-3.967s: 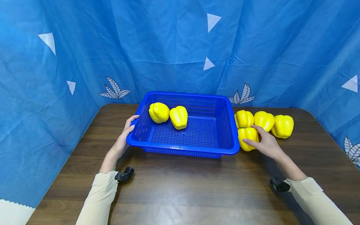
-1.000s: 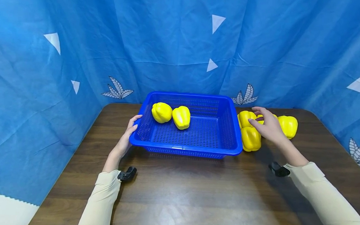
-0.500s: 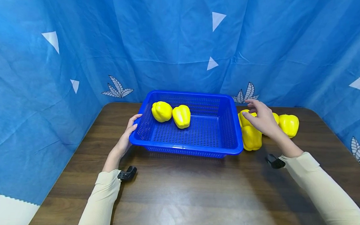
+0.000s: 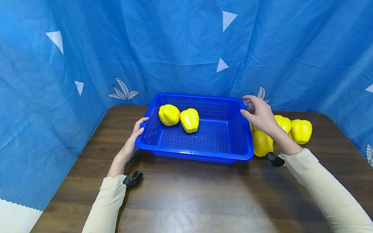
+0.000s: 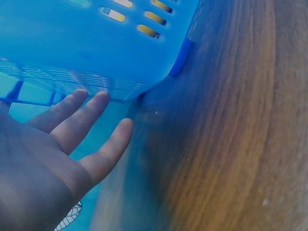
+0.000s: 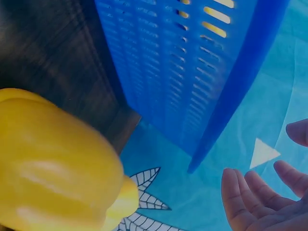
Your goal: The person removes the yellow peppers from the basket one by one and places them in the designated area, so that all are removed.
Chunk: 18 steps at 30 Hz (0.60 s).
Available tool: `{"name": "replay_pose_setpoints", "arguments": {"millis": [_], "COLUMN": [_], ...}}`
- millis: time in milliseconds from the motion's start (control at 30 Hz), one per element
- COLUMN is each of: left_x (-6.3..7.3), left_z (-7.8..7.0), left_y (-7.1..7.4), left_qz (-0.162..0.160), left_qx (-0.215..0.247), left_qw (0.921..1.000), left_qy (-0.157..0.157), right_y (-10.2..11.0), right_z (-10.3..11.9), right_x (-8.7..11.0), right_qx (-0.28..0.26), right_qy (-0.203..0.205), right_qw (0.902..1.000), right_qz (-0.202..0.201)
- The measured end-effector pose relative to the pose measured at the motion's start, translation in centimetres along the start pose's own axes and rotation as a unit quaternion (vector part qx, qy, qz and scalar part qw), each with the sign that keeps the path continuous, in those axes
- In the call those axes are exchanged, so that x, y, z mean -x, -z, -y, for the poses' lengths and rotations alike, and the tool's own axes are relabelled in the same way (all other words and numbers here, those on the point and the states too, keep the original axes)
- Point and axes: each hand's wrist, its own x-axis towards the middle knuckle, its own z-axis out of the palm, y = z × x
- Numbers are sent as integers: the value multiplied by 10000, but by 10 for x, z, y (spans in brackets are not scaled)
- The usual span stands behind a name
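In the head view, a blue perforated plastic basket (image 4: 201,137) stands on the table. Two yellow bell peppers (image 4: 169,115) lie in its left part. My left hand (image 4: 130,141) grips the basket's left rim, thumb and index finger on the edge. Seen from the left wrist, the other fingers (image 5: 79,120) extend under the rim beside the wall. Near the back right corner, my right hand (image 4: 261,115) hovers with loosely bent fingers, holding nothing. The right wrist view has a gap between that hand (image 6: 267,192) and the rim (image 6: 231,101). Below it, more yellow bell peppers (image 4: 263,144) sit outside the basket.
Several peppers (image 4: 301,131) are grouped right of the basket, some partly hidden by the right hand and arm. The brown wooden table (image 4: 200,203) extends toward the front. A blue curtain (image 4: 184,52) with white prints hangs behind and at both sides.
My right hand has left the nearest pepper beside the basket, risen, and moved back and left toward the basket's right rim. My left hand stays at the left rim. Both inside peppers stay put.
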Motion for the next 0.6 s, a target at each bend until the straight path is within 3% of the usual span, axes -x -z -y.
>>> {"name": "replay_pose_setpoints", "arguments": {"millis": [600], "left_x": [0], "left_z": [1], "left_y": [0], "left_qz": [-4], "left_qx": [-20], "left_qw": [10000], "left_qy": [-86], "right_y": [-19], "right_z": [17], "right_x": [-17], "right_qx": [253], "right_qy": [353], "right_qw": [9989], "right_qz": [175]}}
